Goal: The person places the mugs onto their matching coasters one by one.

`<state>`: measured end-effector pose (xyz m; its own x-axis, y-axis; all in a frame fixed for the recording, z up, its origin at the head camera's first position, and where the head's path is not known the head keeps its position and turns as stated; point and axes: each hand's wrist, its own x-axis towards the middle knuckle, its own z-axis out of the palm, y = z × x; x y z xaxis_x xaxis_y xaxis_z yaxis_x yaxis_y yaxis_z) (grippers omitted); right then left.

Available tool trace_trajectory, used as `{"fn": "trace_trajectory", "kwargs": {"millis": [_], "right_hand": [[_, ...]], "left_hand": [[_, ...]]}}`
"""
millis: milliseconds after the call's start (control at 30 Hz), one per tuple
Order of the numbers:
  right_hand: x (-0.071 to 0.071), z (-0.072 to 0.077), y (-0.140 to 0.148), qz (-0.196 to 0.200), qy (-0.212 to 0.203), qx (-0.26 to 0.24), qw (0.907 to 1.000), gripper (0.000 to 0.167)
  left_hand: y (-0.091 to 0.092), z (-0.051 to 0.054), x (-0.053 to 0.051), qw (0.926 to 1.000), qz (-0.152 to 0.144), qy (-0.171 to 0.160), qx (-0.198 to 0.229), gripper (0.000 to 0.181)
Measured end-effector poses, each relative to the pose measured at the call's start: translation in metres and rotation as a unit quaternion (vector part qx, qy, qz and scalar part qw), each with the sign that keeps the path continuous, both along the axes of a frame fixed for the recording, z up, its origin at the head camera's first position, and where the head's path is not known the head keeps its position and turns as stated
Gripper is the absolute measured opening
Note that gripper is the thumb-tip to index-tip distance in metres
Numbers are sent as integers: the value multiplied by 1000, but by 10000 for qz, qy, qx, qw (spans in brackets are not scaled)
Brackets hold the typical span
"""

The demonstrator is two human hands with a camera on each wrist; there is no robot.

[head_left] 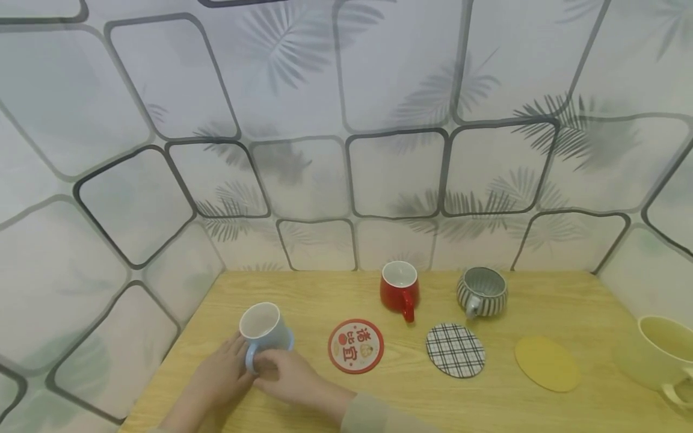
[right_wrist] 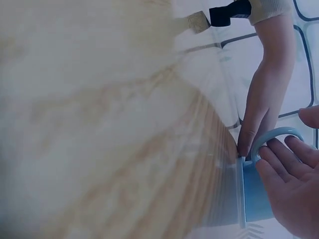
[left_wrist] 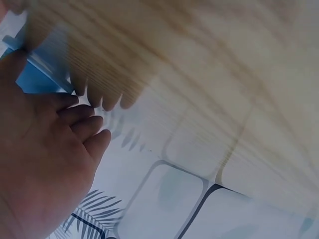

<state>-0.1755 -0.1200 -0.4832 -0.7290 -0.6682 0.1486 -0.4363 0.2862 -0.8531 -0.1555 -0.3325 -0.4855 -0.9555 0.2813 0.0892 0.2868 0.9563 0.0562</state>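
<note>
- Find the blue mug [head_left: 271, 338] near the left edge of the desk [head_left: 303, 294], upright, seemingly on a blue coaster [head_left: 291, 340] (mostly hidden beneath)
- On the side toward that edge, see the left hand [head_left: 222, 370], with loose, part-bent fingers laid close to the blue coaster's rim, not wrapped round; likely placed there for steadying
- By the mug's handle, see the right hand [head_left: 289, 376], with bent fingers touching; cannot tell a grasp from a light touch (thumb set apart in the right wrist view); probably flanks the mug for control from both sides
- Toward the far edge, notice the red mug [head_left: 397, 294] and striped cup [head_left: 483, 293], turned handle-first to the near side, perhaps for easy reach
- Nearer, notice the red-rimmed coaster [head_left: 356, 347] and checked coaster [head_left: 455, 350]; toward the right edge, the yellow coaster [head_left: 547, 364] and yellow mug [head_left: 666, 355] (cut by the frame); apparently matched by colour
- Left of the hands, see only a narrow strip before the edge and patterned wall [head_left: 308, 174]; for moving, find more room toward the far left corner and a modest gap before the red-rimmed coaster
</note>
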Motion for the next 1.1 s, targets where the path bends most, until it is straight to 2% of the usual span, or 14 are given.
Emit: {"fn": "trace_trajectory", "kwargs": {"millis": [133,267,433,600,700,867,1100], "right_hand": [[-2,5,5,6,178,265,9995,38],[-5,10,10,74,123,236,9996,35],[-10,13,17,54,-131,11,9999,31],[-17,14,25,51,-320,-176,9993,28],[-21,17,31,9,-319,-179,9993,28],[-30,22,41,-139,-423,-349,9984,27],[-43,30,55,-285,-589,-663,9956,27]], "left_hand": [[-1,4,0,10000,-53,10,39,67],[-4,7,1,9998,-96,169,90,62],[-8,12,5,9995,-133,214,209,61],[-8,19,8,9997,-16,-32,232,61],[-8,23,10,9999,-56,-94,126,61],[-10,27,14,9999,-90,23,48,63],[-9,34,17,9996,6,204,182,63]]}}
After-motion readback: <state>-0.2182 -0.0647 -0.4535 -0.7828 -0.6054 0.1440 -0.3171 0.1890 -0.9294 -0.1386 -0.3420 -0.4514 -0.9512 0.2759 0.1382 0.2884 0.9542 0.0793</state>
